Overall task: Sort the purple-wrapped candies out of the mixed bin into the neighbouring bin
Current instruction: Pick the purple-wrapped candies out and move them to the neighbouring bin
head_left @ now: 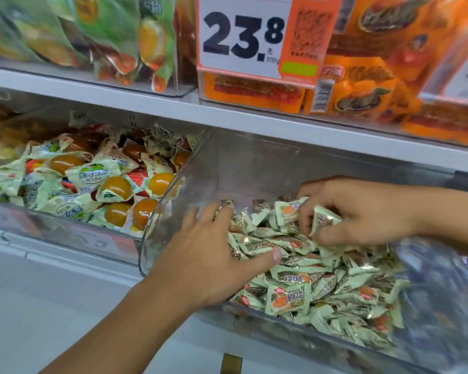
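Fingers of the right hand are pinching one pale candy while the flat, empty left hand is spreading the pile, best done slowly.

Both bare forearms reach in from the lower left and the right. Left hand is palm down, fingers spread and mostly straight, thumb sticking out. Right hand has its fingers curled, pinching a small wrapped packet.
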A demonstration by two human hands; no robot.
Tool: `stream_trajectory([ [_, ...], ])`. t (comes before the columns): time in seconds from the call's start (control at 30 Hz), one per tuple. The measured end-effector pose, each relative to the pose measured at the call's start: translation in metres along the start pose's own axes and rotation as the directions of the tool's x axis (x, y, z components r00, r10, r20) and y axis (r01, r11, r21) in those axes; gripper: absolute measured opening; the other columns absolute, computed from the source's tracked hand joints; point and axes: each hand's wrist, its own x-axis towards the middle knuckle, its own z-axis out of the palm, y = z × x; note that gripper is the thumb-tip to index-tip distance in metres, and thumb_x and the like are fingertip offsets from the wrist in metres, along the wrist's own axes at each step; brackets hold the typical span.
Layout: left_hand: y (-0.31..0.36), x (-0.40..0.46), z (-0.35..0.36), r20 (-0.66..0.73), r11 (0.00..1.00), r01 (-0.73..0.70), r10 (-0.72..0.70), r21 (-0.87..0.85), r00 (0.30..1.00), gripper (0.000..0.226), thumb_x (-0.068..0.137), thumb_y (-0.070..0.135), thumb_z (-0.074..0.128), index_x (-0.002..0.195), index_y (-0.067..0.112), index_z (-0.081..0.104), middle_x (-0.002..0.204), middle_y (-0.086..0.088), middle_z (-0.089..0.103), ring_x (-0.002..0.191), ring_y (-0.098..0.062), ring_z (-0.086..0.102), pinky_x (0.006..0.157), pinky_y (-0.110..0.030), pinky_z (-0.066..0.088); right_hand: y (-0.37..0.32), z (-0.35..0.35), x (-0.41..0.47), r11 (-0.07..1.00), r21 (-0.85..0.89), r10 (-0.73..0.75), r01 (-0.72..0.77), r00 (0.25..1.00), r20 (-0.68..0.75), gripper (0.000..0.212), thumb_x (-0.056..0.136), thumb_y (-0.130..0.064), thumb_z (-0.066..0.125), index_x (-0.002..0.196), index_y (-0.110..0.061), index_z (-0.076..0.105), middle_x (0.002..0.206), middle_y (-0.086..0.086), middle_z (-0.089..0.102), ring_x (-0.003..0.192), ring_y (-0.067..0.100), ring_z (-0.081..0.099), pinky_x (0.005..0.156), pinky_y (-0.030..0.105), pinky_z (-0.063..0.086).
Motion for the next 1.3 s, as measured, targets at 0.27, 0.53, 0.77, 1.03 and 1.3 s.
stream_trajectory([
  [0.27,0.002,0.002,0.000,0.194,0.957,-0.287,0.288,-0.033,0.938,0.078,0.083,0.086,0.032,0.145,0.040,0.040,0.140,0.020,0.049,0.127,-0.002,0.044,0.105,-0.033,0.042,0.009,0.011,0.002,0.984,-0.017,0.177,-0.179,0.950,0.258,0.037,0.086,-0.051,0.057,0.123,-0.050,0.058,0.147,-0.020,0.040,0.134,0.005,0.043,0.115,0.038,0.034],
  [0.53,0.001,0.005,0.003,0.157,0.956,-0.294,0.293,-0.021,0.943,0.073,0.082,0.089,0.029,0.130,0.039,0.052,0.119,0.019,0.059,0.106,-0.003,0.054,0.091,-0.034,0.049,0.004,0.020,0.122,0.976,0.058,0.176,-0.212,0.911,0.372,0.048,0.105,-0.022,0.040,0.153,-0.022,0.039,0.156,0.006,0.039,0.141,0.026,0.039,0.104,0.027,0.038],
  [0.77,0.004,0.004,0.001,0.115,0.966,-0.259,0.258,-0.006,0.959,0.078,0.078,0.093,0.022,0.133,0.043,0.047,0.126,0.024,0.052,0.113,-0.004,0.050,0.097,-0.037,0.046,-0.010,0.000,0.102,0.980,0.113,0.142,-0.165,0.971,0.192,0.043,0.108,-0.038,0.033,0.148,-0.029,0.046,0.155,-0.005,0.041,0.136,0.013,0.044,0.112,0.026,0.031],
  [1.03,0.007,0.002,-0.001,0.283,0.978,-0.204,0.183,0.046,0.941,0.091,0.072,0.095,0.017,0.152,0.053,0.005,0.163,0.024,0.000,0.152,-0.010,0.001,0.123,-0.050,0.009,0.019,0.007,0.046,0.886,-0.098,0.456,-0.452,0.817,0.354,0.043,0.106,-0.047,0.030,0.079,-0.028,0.057,0.079,-0.014,0.058,0.072,-0.002,0.056,0.069,0.015,0.039],
  [1.3,0.008,0.005,0.000,0.212,0.977,-0.203,0.186,0.064,0.959,0.094,0.072,0.096,0.018,0.147,0.040,0.030,0.153,0.021,0.029,0.139,-0.007,0.030,0.115,-0.037,0.029,0.020,0.015,0.077,0.859,0.164,0.445,-0.485,0.865,0.231,0.024,0.104,-0.028,0.040,0.107,-0.014,0.060,0.095,0.005,0.058,0.070,0.017,0.055,0.054,0.024,0.045],
])
